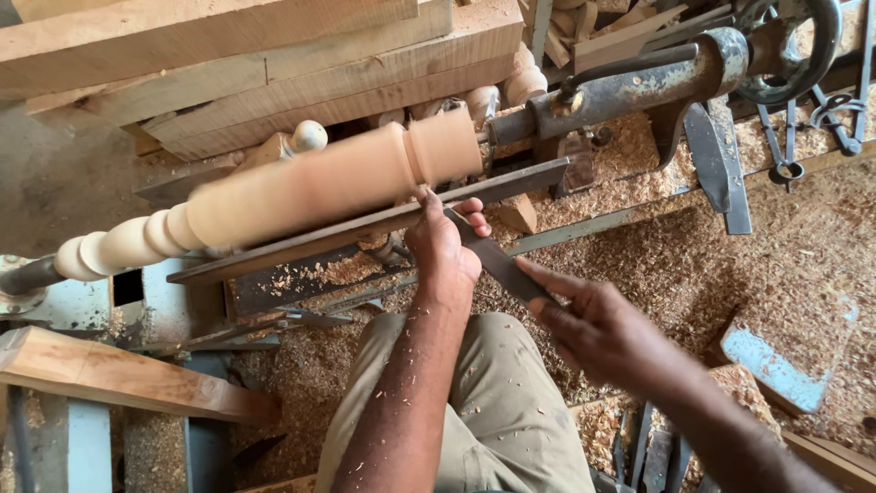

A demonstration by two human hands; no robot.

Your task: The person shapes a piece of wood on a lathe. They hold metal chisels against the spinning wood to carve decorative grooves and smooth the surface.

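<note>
I'm looking down over a wood lathe, with a long turned wooden spindle mounted between its centres, running from the beaded end at lower left up to the tailstock at upper right. Its surface is blurred, so I judge it is spinning.

My left hand is closed over the front of a flat dark steel chisel, pressing the blade down onto the long tool rest just beside the spindle's thick collar. My right hand is wrapped around the rear of the same chisel, nearer my body. The hands are apart, both clamped on the one tool.

As I judge it, the chisel is stiff, narrow and fairly heavy for its size, with bare metal that could slide in a dusty palm; the back end gives leverage, the front grip close to the rest gives control. The spindle looks rigid and solid but soft enough to gouge, and not something to touch while it turns.

Wood shavings cover the lathe bed and floor, rough planks are stacked behind, and my tan trousers carry chips.
</note>
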